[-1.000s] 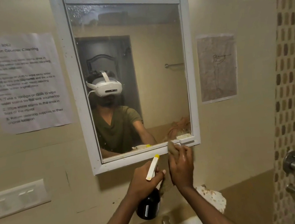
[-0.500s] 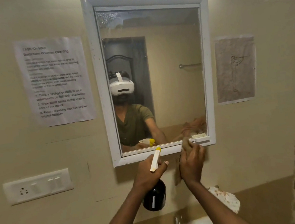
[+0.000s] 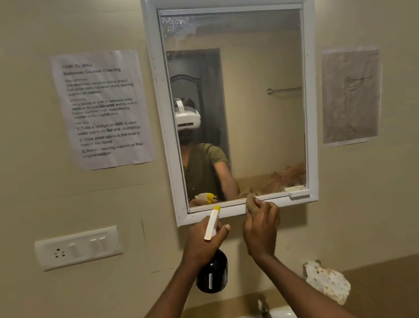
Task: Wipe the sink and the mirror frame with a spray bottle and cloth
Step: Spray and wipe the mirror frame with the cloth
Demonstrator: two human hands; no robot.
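Now wiping the white plastic mirror frame (image 3: 236, 210)

Right hand (image 3: 262, 229) pressed a soft brown cloth (image 3: 251, 204), bunched, limp; left hand (image 3: 202, 241) gripped the dark spray bottle (image 3: 212, 274) by its neck.

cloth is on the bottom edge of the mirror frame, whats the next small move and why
Probably slide the right hand and its cloth sideways along the bottom rail of the mirror frame, toward the right corner. The cloth is pressed near the rail's middle, so the stretch to its right looks not yet covered. The left hand just holds the spray bottle clear.
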